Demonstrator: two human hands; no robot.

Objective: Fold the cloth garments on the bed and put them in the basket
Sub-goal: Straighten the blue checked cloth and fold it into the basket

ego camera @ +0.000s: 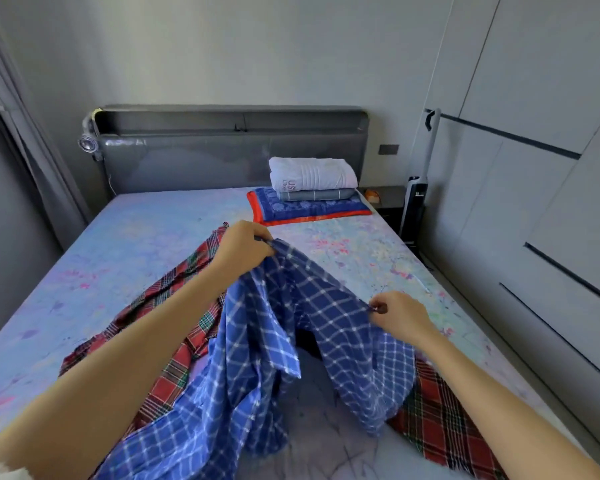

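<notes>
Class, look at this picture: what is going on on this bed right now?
A person is holding up a blue checked shirt over the bed. The left hand grips one part of it and the right hand pinches another, so it hangs unfolded between them. A red plaid garment lies spread out beneath. Folded linens are stacked near the headboard. No basket is in view.

Both hands pinching raised blue checked shirt (274, 327), red tartan garment (174, 341) beneath, bed (118, 230)
</notes>
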